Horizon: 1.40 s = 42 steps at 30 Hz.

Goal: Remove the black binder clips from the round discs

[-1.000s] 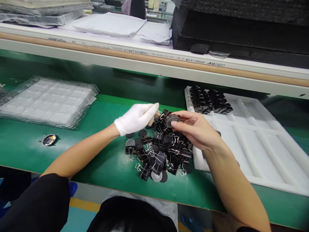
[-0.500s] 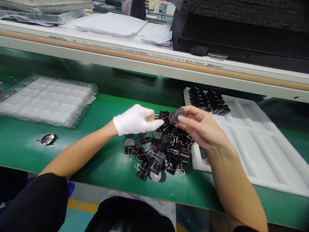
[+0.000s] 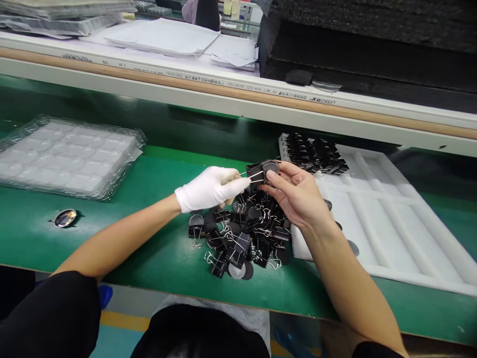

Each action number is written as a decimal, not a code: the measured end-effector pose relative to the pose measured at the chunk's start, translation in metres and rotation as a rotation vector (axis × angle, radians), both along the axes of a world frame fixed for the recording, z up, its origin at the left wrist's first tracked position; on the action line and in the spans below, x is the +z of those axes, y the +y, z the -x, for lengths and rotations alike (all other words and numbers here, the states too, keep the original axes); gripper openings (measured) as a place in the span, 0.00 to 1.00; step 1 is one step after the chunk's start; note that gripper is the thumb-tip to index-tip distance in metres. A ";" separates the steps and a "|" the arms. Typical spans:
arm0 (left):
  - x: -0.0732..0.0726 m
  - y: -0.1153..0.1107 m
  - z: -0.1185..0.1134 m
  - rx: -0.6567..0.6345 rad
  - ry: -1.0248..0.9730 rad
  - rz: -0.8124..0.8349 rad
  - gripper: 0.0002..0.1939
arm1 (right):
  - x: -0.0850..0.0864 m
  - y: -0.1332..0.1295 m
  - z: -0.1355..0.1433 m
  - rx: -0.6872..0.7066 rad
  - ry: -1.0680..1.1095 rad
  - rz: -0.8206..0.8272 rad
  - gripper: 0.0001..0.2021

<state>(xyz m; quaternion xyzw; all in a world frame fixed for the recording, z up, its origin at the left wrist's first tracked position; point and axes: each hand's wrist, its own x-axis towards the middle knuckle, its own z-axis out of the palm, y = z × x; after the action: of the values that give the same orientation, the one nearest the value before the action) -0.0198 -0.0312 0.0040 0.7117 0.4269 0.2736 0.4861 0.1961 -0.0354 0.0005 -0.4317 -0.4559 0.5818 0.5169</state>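
My left hand (image 3: pixel 212 188), in a white glove with bare fingertips, pinches the wire handles of a black binder clip (image 3: pixel 255 174). Bare, my right hand (image 3: pixel 298 191) holds a dark round disc (image 3: pixel 271 169) between thumb and fingers. The clip's jaw side meets the disc's left edge; whether it grips the disc is hidden by my fingers. Below both hands lies a pile of black binder clips (image 3: pixel 238 243) with silver wire handles, mixed with round grey and black discs. One pale disc (image 3: pixel 237 270) lies at the pile's near edge.
A white foam tray (image 3: pixel 395 199) stands on the right, with rows of clips (image 3: pixel 316 151) at its far left corner. Clear plastic trays (image 3: pixel 70 154) lie left, near a shiny oval piece (image 3: pixel 65 218). A white-edged shelf (image 3: pixel 223 102) runs across the back, bearing papers (image 3: pixel 164 37) and black foam (image 3: pixel 357 49).
The binder clip and the disc have come together, where a small gap showed before. My right hand has moved slightly left, and the view has shifted a little.
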 end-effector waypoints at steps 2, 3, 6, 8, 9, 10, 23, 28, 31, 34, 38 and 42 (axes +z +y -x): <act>-0.001 0.001 0.000 -0.002 -0.001 0.002 0.21 | 0.000 0.000 0.001 0.008 -0.005 -0.007 0.19; -0.002 0.002 0.000 -0.015 -0.008 0.001 0.23 | 0.000 0.000 0.001 0.012 -0.008 -0.011 0.19; -0.006 0.012 0.006 -0.010 -0.041 -0.088 0.30 | 0.000 0.000 0.002 0.003 0.010 -0.022 0.18; -0.011 0.022 0.012 0.103 0.066 -0.268 0.30 | 0.001 0.001 0.000 -0.028 0.046 -0.027 0.18; -0.015 0.028 0.016 0.160 0.182 -0.369 0.28 | 0.001 0.002 -0.001 -0.050 0.051 -0.034 0.18; -0.020 0.033 0.019 0.191 0.324 -0.457 0.25 | 0.001 0.003 -0.002 -0.074 0.042 -0.044 0.18; -0.024 0.031 0.013 0.415 0.179 -0.633 0.21 | 0.000 -0.004 0.003 0.135 0.017 0.103 0.15; -0.001 0.007 0.007 0.255 0.015 -0.501 0.23 | -0.001 -0.015 0.010 0.234 -0.054 0.021 0.17; 0.004 0.003 0.007 0.299 0.015 -0.446 0.27 | 0.001 -0.018 0.008 0.190 -0.122 -0.097 0.15; 0.005 0.001 0.007 0.392 0.066 -0.449 0.23 | 0.001 -0.020 0.008 0.161 -0.153 -0.156 0.12; 0.007 0.000 0.005 0.262 0.109 -0.309 0.20 | -0.001 -0.021 0.009 0.119 -0.162 -0.182 0.11; 0.008 -0.001 0.002 0.141 0.125 -0.212 0.22 | -0.003 -0.023 0.008 0.107 -0.206 -0.179 0.11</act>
<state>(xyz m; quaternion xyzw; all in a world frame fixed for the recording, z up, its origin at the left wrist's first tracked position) -0.0217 -0.0319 0.0120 0.7428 0.4740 0.3060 0.3605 0.1878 -0.0582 -0.0023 -0.4165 -0.5787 0.5182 0.4722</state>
